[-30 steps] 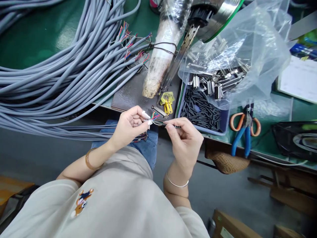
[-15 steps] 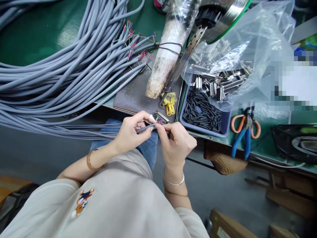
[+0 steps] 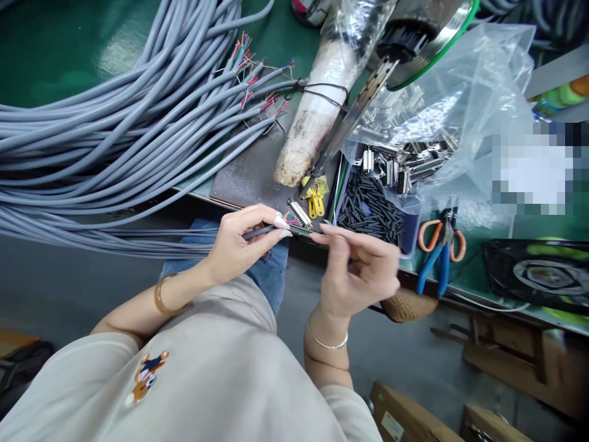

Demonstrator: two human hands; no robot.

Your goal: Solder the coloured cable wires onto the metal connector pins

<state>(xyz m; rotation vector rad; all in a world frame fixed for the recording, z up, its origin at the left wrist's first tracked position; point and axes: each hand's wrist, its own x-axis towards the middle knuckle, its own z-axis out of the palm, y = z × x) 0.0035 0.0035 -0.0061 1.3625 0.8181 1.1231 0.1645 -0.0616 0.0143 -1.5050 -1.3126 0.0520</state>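
Note:
My left hand (image 3: pixel 243 238) pinches a grey cable (image 3: pixel 258 232) near its stripped end, where thin coloured wires (image 3: pixel 291 220) fan out. Close by, my right hand (image 3: pixel 361 267) has its fingertips at the far end of a thin dark-green wire (image 3: pixel 301 231) stretched across from the cable; the grip is slightly blurred. A metal multi-pin connector (image 3: pixel 299 213) rests at the edge of the dark board (image 3: pixel 248 166), just beyond the wires. Behind it, a yellow clip (image 3: pixel 316 201) lies below the tip of a dark metal rod (image 3: pixel 340 123).
Many grey cables (image 3: pixel 115 147) with stripped ends cover the left side. A wrapped white roll (image 3: pixel 306 126) and a wire spool (image 3: pixel 427 43) stand at the back. Rightward are a bin of black tubes (image 3: pixel 370 209), bagged connectors (image 3: pixel 405 159), pliers (image 3: pixel 440 248) and a black fan-like object (image 3: pixel 538 270).
My right hand has moved right, away from the left, and its fingers have straightened. A wire now stretches between the hands, and the connector shows more fully. The view has shifted slightly.

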